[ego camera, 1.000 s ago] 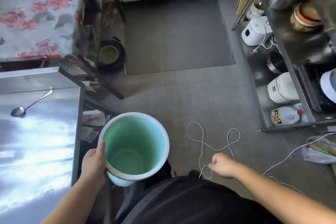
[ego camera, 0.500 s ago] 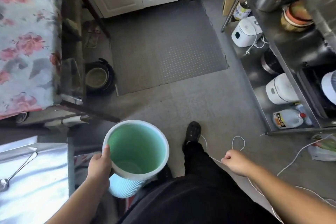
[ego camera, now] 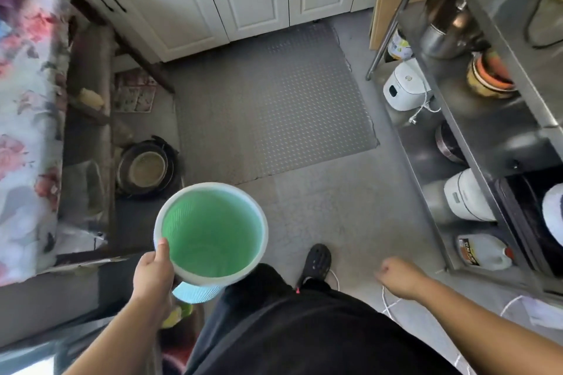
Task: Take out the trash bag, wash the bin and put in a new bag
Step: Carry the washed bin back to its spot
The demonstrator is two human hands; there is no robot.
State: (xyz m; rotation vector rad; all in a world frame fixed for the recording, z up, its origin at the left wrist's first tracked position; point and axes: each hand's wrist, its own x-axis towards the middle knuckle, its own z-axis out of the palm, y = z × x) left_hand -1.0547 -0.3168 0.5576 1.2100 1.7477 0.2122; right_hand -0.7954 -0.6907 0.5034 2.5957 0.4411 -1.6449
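Landmark: the grey floor mat (ego camera: 268,100).

Left of the mat I noted a floral-covered bench (ego camera: 27,119), with a round pan (ego camera: 145,168) on the floor off the mat's near-left corner. Nearer to me than the mat, my left hand (ego camera: 152,275) carried the bin (ego camera: 211,230) upright, thumb hooked over the white rim, grip pinched on the rim. The bin's green interior showed no bag, so I judged the old bag out. I could not tell whether it was wet or washed. Washing may remain; the new bag certainly did.

My right hand (ego camera: 397,275), near-right of the mat, was loosely curled and empty. Right of the mat stood a metal shelf (ego camera: 475,143).
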